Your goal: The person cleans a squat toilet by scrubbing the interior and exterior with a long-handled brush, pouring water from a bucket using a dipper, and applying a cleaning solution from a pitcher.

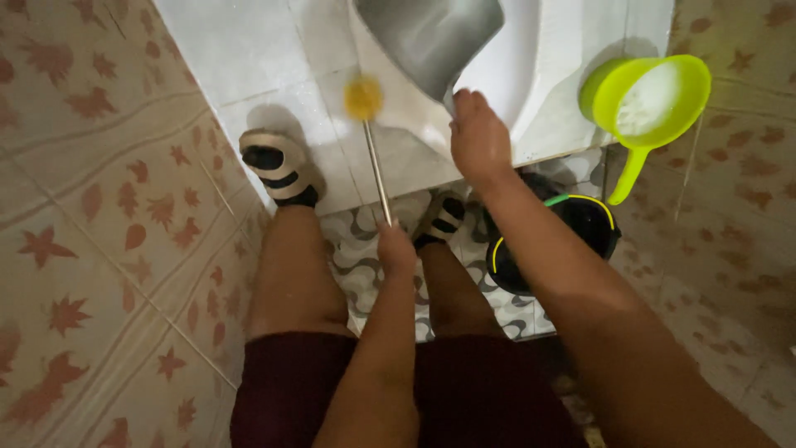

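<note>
The left hand (396, 246) was clenched round the lower end of a thin metal handle, its grip closed on a brush (371, 141) whose rod ran up and away from the body to a blurred yellow head. That head hovered over the white tiled step (249, 50), just beside the rim of the white squat pan (539, 75).

The right hand (478, 137) reached further forward, its grip closed on the short handle of a grey scoop (431, 33); the fingers curled under and were mostly hidden, but the handle ran into the palm. The grey scoop tilted over the pan's bowl, its open side facing up and away.

Below the right forearm sat a black bucket (572, 236) with a green and yellow rim, standing on the patterned floor (365, 274) close against the step. To the right of the pan, a lime-green dipper (655, 99) rested on the step's corner, its long handle hanging down over the edge.

The person's left foot, in a black-and-white sandal (278, 170), stood up on the step; the right sandal stayed lower, on the patterned floor beside the bucket. Leaf-printed tiles (99, 207) covered the wall to the left.
</note>
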